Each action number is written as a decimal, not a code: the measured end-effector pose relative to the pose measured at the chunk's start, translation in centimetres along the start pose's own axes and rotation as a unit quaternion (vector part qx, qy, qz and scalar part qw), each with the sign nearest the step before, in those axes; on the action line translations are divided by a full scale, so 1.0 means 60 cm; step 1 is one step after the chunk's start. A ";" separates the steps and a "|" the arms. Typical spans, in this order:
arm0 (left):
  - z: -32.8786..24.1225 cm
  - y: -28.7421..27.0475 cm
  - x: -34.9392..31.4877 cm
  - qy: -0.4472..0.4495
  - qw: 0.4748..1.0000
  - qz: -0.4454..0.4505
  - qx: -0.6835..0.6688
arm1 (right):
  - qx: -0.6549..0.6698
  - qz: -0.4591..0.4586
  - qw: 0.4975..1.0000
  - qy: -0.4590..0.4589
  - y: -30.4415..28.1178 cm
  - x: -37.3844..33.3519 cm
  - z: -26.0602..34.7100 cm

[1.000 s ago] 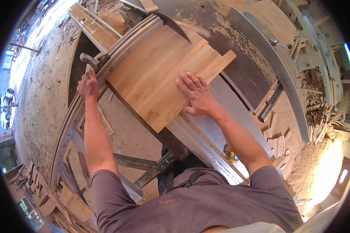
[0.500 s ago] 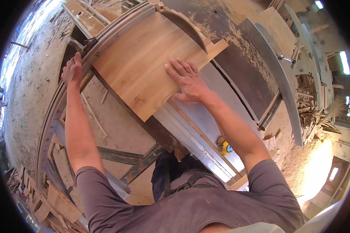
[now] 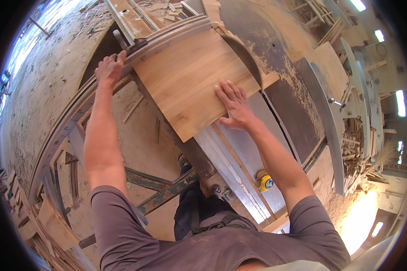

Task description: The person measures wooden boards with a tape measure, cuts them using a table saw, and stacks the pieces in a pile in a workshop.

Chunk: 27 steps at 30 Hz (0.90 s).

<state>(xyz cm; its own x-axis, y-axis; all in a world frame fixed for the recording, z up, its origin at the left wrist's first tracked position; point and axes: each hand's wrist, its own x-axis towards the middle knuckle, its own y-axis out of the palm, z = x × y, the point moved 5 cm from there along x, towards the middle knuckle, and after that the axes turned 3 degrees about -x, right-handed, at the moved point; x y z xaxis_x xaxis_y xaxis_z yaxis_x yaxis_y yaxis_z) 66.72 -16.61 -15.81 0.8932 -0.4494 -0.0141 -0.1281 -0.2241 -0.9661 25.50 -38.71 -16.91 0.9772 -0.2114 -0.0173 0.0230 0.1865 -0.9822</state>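
Observation:
A pale wooden panel point(image 3: 190, 81) lies on the sliding table point(image 3: 226, 153) of a saw, its far edge along a long metal fence point(image 3: 167, 43). My right hand point(image 3: 235, 106) rests on the panel's near right part, fingers stretched out and flat, thumb at the near edge. At the left, my left hand point(image 3: 109, 70) is closed over the fence, beside a metal clamp or stop point(image 3: 120, 40); its palm side is hidden. Along the panel's right edge runs a dark curved blade or guard point(image 3: 246, 56). A narrow wood strip point(image 3: 270, 79) shows just beyond it.
A yellow tape measure point(image 3: 265, 181) lies on the metal table near my right forearm. Sawdust covers part of the dark saw top point(image 3: 276, 58). A long metal rail point(image 3: 323, 113) stands to the right, with wood scraps point(image 3: 352, 135) past it. Steel frame bars point(image 3: 167, 189) cross below the fence.
The view has shifted, so the panel, fence and hands appear farther right. The panel has slid along the curved blade or guard, which now reaches near its close right corner. Both hands keep their places.

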 end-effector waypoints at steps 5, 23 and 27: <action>-0.011 -0.027 -0.042 -0.005 1.000 0.005 -0.020 | 0.012 -0.001 1.000 0.000 -0.007 -0.019 0.013; -0.098 -0.025 -0.298 0.014 0.999 0.043 -0.001 | -0.012 0.005 1.000 0.008 -0.008 -0.266 0.006; -0.111 -0.030 -0.370 0.029 0.998 0.060 -0.015 | 0.002 0.021 1.000 0.016 -0.015 -0.328 0.009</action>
<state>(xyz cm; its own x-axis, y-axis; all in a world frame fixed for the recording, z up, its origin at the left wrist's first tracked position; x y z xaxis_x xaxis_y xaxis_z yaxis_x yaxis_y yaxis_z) 44.24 -11.97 -12.03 0.8445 -0.5235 -0.1127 -0.2458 -0.1919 -0.9501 6.36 -34.18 -15.56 0.9701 -0.2343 -0.0638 -0.0161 0.2001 -0.9796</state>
